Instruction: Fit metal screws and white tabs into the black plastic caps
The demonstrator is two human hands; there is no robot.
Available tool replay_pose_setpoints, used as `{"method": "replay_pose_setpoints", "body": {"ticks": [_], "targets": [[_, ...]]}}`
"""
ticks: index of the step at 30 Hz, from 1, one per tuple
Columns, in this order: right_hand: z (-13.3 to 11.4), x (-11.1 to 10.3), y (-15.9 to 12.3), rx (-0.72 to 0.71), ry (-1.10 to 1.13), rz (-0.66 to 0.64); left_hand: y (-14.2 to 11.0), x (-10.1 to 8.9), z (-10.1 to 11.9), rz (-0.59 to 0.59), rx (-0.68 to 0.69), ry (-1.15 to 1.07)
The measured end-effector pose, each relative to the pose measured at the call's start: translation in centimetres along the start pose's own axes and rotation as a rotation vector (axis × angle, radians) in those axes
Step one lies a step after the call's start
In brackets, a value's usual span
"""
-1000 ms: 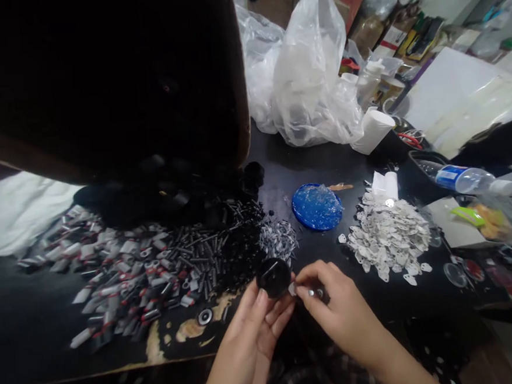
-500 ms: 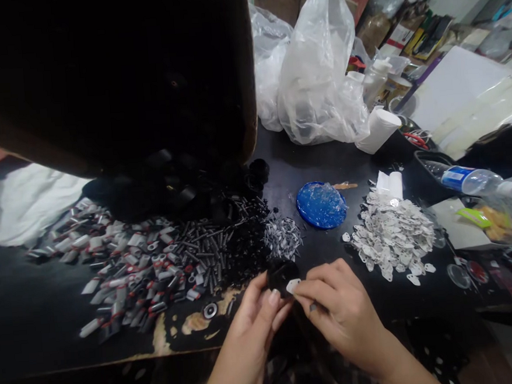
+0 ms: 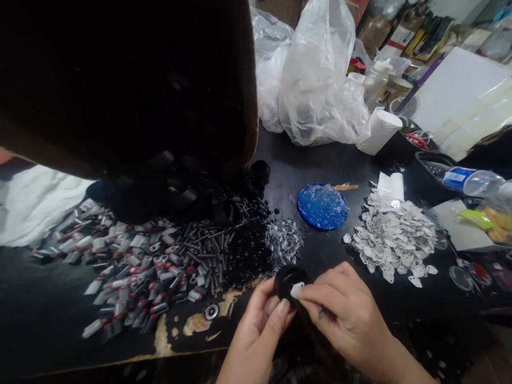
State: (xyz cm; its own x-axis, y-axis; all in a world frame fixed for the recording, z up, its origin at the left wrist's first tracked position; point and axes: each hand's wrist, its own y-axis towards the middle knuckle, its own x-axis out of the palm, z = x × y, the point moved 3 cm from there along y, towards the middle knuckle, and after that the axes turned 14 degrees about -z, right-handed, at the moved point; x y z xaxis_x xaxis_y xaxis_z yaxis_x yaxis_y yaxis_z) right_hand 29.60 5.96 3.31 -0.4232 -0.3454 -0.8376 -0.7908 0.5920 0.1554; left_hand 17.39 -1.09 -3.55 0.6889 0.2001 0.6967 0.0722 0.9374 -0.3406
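My left hand (image 3: 265, 326) is closed around a round black plastic part (image 3: 284, 279) with a raised rim, above the front edge of the table. Between thumb and fingertips, my right hand (image 3: 347, 302) pinches a small white plate (image 3: 297, 290) with tiny holes, right at the black part's opening. A small grey piece (image 3: 321, 314) also shows among the right hand's fingers. Similar plates form a white pile (image 3: 394, 235) to the right. Small grey pieces (image 3: 283, 240) lie heaped just beyond my hands, beside tiny black parts (image 3: 249, 248).
A large dark container (image 3: 143, 77) overhangs the left side. Beneath it spread grey cylinders with red bands (image 3: 134, 271) and springs (image 3: 209, 248). A blue lid with clear gel (image 3: 322, 206) sits mid-table. Plastic bags (image 3: 314, 82) and a bottle (image 3: 472, 180) stand beyond.
Both hands have shifted slightly right and down. The black part is turned so that its round rim shows more, and the white plate is still pinched at it.
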Motion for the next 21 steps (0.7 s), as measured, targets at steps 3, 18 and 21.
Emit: {"method": "replay_pose_setpoints", "body": {"ticks": [3,18,21], "targets": [[0.1,-0.1,-0.1,-0.002,0.012,-0.01,-0.1,0.0,0.0,0.012,0.004,0.016],[-1.3,1.5,-1.3,0.099,-0.024,0.085,1.2,0.1,-1.0,0.115,0.169,0.069],[-1.8,1.9,-0.8,0.04,0.025,0.07,0.1,-0.7,-0.5,0.08,0.127,0.118]]}}
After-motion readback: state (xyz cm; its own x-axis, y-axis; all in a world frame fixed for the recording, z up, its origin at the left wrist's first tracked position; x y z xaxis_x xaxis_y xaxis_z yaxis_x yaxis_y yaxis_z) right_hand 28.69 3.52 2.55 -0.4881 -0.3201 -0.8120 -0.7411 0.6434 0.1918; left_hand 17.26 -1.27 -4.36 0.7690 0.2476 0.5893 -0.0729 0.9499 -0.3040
